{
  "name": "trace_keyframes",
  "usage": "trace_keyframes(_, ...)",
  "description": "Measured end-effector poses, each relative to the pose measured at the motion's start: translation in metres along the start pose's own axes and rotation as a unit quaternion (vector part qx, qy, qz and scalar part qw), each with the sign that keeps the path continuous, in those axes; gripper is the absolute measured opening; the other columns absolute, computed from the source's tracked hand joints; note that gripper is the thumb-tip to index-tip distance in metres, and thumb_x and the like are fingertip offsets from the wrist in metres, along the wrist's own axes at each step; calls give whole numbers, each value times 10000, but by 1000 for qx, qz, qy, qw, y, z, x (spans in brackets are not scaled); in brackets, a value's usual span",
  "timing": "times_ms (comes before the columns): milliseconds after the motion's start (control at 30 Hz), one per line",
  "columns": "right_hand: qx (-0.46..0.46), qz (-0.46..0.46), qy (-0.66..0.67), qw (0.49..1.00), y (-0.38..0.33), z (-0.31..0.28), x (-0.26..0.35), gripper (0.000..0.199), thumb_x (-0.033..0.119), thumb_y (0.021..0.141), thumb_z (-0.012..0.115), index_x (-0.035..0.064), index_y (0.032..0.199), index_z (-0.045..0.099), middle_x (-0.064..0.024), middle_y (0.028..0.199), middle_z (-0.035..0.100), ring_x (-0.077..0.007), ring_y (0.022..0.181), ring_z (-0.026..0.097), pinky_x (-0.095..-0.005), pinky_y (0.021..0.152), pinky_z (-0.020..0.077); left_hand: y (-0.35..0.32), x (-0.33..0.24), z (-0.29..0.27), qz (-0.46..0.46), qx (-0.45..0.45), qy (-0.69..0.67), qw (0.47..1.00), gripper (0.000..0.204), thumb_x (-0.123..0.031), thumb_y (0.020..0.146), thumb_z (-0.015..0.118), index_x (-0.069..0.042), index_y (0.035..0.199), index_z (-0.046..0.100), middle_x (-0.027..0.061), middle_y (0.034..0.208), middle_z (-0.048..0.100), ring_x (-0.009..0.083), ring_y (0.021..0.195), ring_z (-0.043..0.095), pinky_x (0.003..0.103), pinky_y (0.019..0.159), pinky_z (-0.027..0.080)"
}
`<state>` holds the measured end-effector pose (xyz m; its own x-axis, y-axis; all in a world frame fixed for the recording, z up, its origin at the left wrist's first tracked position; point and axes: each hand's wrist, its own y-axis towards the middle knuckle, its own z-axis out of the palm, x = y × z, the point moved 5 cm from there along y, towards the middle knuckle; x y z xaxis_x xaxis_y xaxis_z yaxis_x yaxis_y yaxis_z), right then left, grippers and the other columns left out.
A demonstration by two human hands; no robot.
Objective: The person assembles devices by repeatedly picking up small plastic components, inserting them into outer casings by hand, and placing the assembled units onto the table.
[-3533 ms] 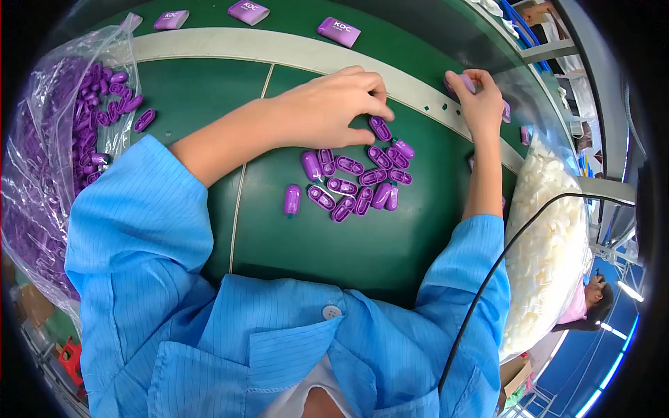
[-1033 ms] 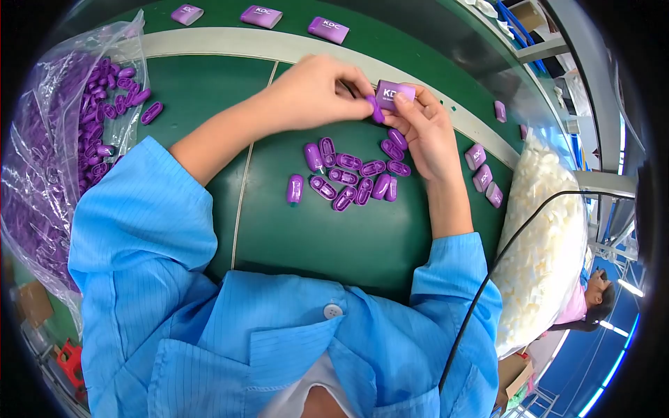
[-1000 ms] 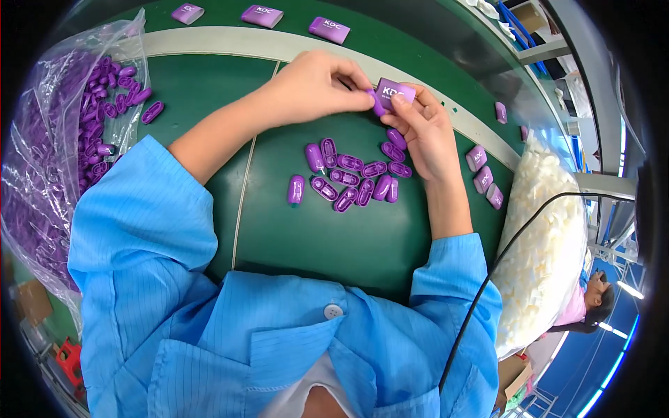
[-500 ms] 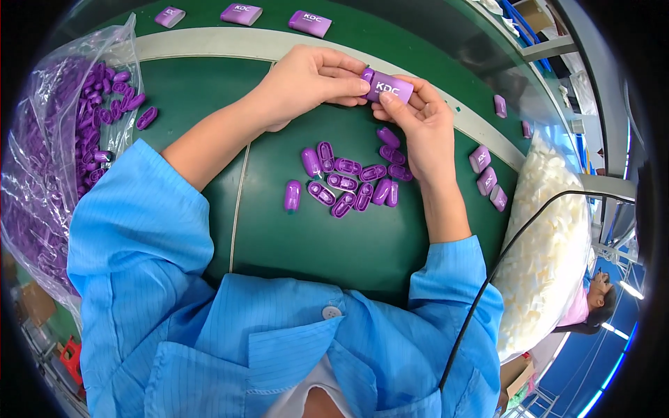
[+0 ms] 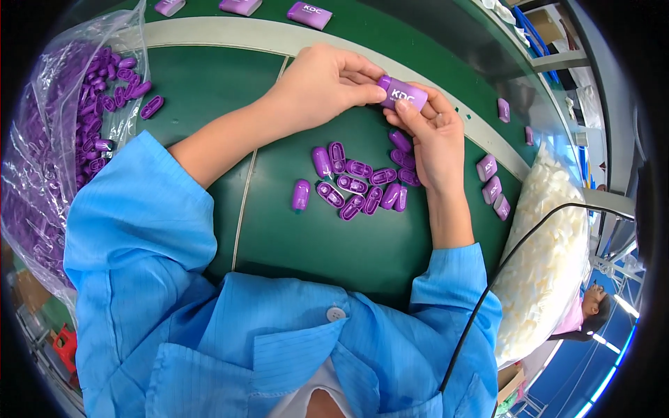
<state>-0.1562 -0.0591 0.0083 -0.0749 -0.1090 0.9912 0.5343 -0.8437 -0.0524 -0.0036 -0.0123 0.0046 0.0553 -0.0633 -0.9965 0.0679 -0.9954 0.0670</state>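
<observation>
1. While both hands meet over the table (image 5: 313,244), the case (image 5: 408,90) sits between them, just on the near side of the pale strip (image 5: 209,37).
2. Case's long axis: roughly left-right, right end slanting a bit toward the body.
3. Left hand (image 5: 317,87): thumb and fingers pinching the dark purple cap (image 5: 384,82) at the case's left end.
4. Right hand (image 5: 437,136): thumb across the near face, fingers behind, pinching the case body.
5. Cap and case look in line, end to end; fingertips cover part of the joint, so can't tell if fully seated.
6. Loose caps (image 5: 352,184) lie nearer the body, below the grip; right hand closer to them.
7. Three more cases (image 5: 492,189) right of right wrist, well apart.
</observation>
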Motion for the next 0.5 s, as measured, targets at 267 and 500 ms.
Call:
trace_keyframes(267, -16, -34, -31, 999, -4, 4, 8, 274, 1, 804, 619, -58, 1056, 529, -140, 946, 618, -148, 786, 622, -228, 713, 527, -6, -4, 8, 44, -7, 42, 998, 293, -95, 851, 584, 44, 1109, 571, 95, 934, 648, 125, 826, 617, 247, 767, 499)
trace_keyframes(500, 19, -1, -139, 990, 0, -4, 9, 240, 65, 832, 608, -50, 1035, 548, -108, 888, 630, -117, 730, 609, -222, 647, 513, 1, 5, 6, -33, 63, -42, 997, 258, -97, 828, 598, 51, 1038, 608, 124, 878, 657, 141, 777, 636, 243, 718, 519)
